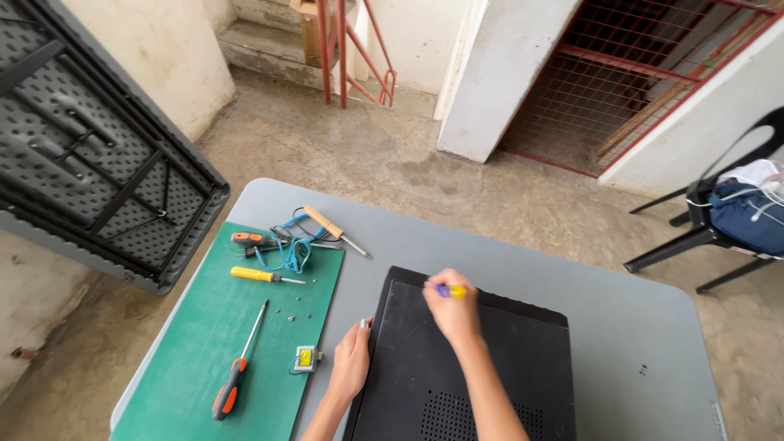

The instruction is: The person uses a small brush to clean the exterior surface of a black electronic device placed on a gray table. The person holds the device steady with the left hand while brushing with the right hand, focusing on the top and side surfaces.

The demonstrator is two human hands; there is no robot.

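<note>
Under both hands: black metal case (474, 371), flat on grey worktop (637, 327), vent holes on the near part of its lid.

Right hand (452, 310): fingers closed around a small screwdriver with purple and yellow handle (451, 290), held at the case's far edge.

Left hand (351, 359): fingers together, resting against the case's left edge; whether it grips anything cannot be told.

Left of the left hand: green mat (220, 343) on the worktop. Just beside the hand, a small yellow-faced meter (305, 358). Further left, a long screwdriver with orange and black handle (238, 366). Beyond it, a yellow-handled screwdriver (263, 276), loose small screws (296, 311), a blue cable (290, 249), and a wooden-handled soldering iron (333, 229).
</note>
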